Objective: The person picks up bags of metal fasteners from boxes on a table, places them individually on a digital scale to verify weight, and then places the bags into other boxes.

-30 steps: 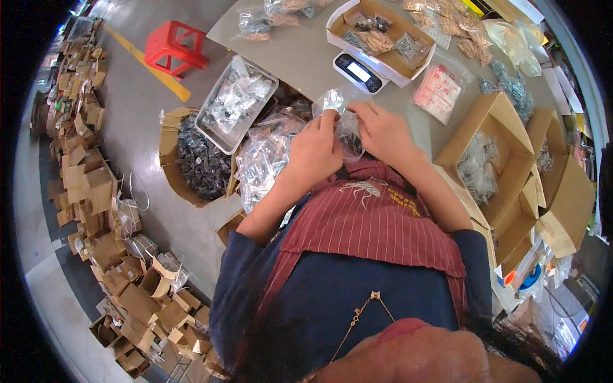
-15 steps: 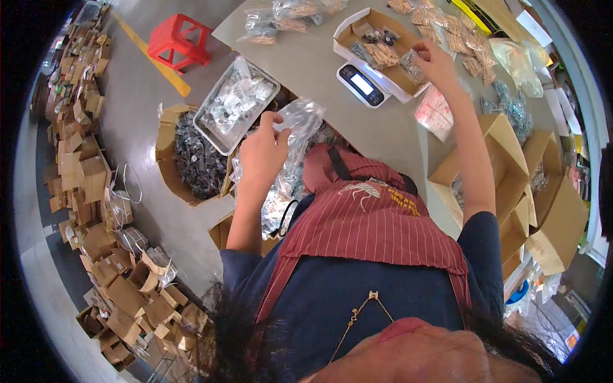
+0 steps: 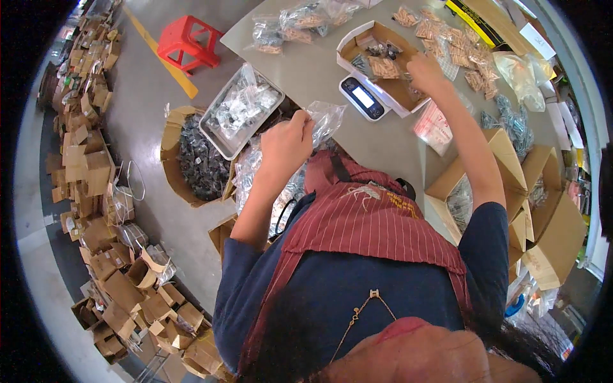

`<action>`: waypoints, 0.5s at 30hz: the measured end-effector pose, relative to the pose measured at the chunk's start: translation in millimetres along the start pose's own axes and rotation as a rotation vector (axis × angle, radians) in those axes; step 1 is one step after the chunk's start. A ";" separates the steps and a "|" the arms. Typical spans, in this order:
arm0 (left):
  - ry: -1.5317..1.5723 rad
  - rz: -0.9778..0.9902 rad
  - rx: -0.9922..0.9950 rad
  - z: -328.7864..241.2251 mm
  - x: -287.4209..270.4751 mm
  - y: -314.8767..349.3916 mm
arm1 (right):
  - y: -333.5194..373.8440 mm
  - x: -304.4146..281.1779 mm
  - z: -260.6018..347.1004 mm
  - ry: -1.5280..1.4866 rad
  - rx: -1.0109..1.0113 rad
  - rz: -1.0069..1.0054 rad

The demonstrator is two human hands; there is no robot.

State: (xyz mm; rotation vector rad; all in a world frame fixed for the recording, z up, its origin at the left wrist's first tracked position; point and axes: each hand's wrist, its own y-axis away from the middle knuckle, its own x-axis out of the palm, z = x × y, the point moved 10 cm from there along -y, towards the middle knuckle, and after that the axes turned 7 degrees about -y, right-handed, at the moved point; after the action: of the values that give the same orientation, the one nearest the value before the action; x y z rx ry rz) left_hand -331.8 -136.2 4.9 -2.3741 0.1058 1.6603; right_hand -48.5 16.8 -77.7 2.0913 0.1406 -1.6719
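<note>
My left hand [image 3: 287, 143] is closed on a clear plastic bag [image 3: 327, 120], which sticks out to the right past the fingers above the table's near edge. Over a shallow cardboard box [image 3: 402, 43], my right hand [image 3: 426, 73] reaches in with its fingers bent together; whatever they hold is hidden. Inside the box lie a small bag of tan wooden dowels [image 3: 384, 67], grey metal hardware [image 3: 361, 64] and small dark pieces [image 3: 391, 51]. The box rests on a white digital scale [image 3: 364, 97] with a lit display.
A metal tray [image 3: 223, 145] of small clear bags stands left, beside a carton of dark parts [image 3: 204, 159]. Bagged dowels [image 3: 456, 45] lie at the far right of the table. Open cartons [image 3: 504, 172] stand right. A red stool [image 3: 188, 43] is on the floor.
My left hand has moved right and closed on the clear bag. My right hand has shifted from the small hardware bag at the box's right side to deeper over the box.
</note>
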 end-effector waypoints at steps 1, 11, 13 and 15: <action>0.000 -0.002 -0.001 0.1 0.9 -1.4 | 6.6 -10.4 -1.8 0.001 -0.001 -0.001; 0.257 -0.036 -0.099 -19.7 -1.3 -17.2 | 100.5 -82.9 -18.5 -1.512 0.123 -0.158; 0.299 0.004 -0.080 -31.6 1.3 -21.2 | 109.4 -77.3 -10.8 -1.539 0.127 -0.120; 0.318 0.018 -0.058 -42.7 -2.8 -25.0 | 116.8 -84.6 5.3 -1.881 -0.094 -0.193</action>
State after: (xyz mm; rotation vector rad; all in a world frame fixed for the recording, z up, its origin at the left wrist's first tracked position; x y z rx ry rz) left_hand -288.8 -122.4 25.2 -2.6703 0.1362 1.2966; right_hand -33.6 -72.5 34.6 -0.1687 -0.1916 -2.8191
